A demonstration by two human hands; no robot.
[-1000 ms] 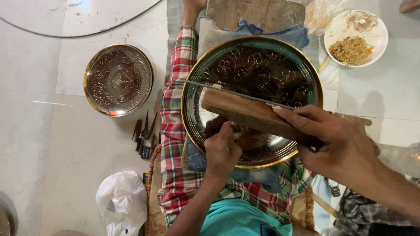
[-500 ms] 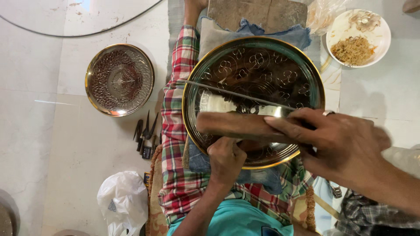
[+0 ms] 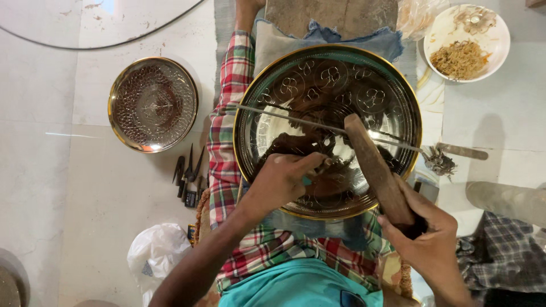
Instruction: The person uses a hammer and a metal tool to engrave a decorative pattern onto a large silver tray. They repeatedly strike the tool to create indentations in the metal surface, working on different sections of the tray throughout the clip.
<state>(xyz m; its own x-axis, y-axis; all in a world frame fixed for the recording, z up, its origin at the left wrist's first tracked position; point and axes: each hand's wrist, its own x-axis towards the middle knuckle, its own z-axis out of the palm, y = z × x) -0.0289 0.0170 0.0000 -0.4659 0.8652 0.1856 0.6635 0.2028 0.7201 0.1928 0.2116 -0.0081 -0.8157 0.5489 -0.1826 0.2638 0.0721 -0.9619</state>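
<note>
- Clearly, the large round metal tray [image 3: 328, 85] rested on the person's lap, over the checked cloth [image 3: 227, 148], near the middle of the floor [image 3: 74, 187] that the camera saw.
- The left hand [image 3: 281, 182] lay on the tray's lower part, its fingers pressed together around a small tool [image 3: 310, 179] with a bluish part; the tip was too small to tell.
- The right hand [image 3: 426, 244] was closed around the dark end of a wooden mallet [image 3: 375, 167], whose head stood over the tray's right half, near the small tool.
- A thin metal rod [image 3: 284, 113] lay across the tray from left to right.
- The tray looked stiff and rather heavy, with a polished, slippery face; I judged its raised rim the best place to take hold, with both hands, because the engraved face could scratch or dent.
- The mallet seemed solid and not fragile; a hold far down the handle, as here, should give the most swing.
- The small tool was thin and could slip, so it needed a tight pinch close to the tip.
- A smaller patterned tray [image 3: 152, 104] lay on the floor toward the left edge, with dark hand tools [image 3: 189, 176] just below it and a white bag [image 3: 156, 253] lower down.
- A white plate with food [image 3: 466, 42] stood at the far right corner.
</note>
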